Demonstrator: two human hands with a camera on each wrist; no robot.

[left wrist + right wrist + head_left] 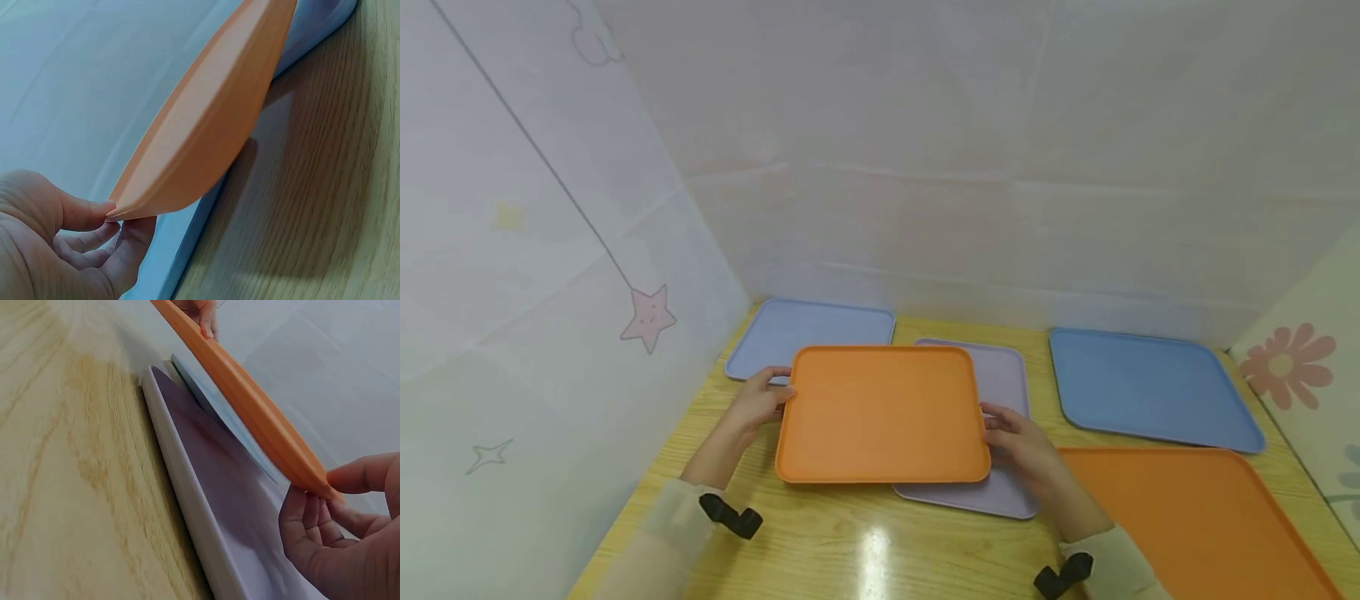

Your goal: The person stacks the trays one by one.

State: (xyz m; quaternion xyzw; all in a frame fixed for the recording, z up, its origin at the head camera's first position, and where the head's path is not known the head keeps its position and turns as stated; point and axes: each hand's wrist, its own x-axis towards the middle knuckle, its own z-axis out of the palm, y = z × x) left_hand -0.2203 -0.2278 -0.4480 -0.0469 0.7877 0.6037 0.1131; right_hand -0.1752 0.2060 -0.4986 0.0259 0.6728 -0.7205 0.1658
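Both hands hold up a small orange tray [883,417] by its short sides, above the wooden table. My left hand [758,407] pinches the left rim, thumb on top and fingers curled beneath, as the left wrist view shows. On the opposite rim my right hand [1018,442] pinches in the same way. Under the raised tray lies a lilac tray [1007,379], partly covered by it in the head view. Behind the left hand, a pale blue tray [820,323] rests flat on the table; the orange tray overlaps its near corner in this view.
A blue tray [1150,387] lies at the back right. In front of it, a larger orange tray [1195,517] reaches past the right forearm. White sheeting [970,167] walls the wooden table [820,542] at the back and on both sides.
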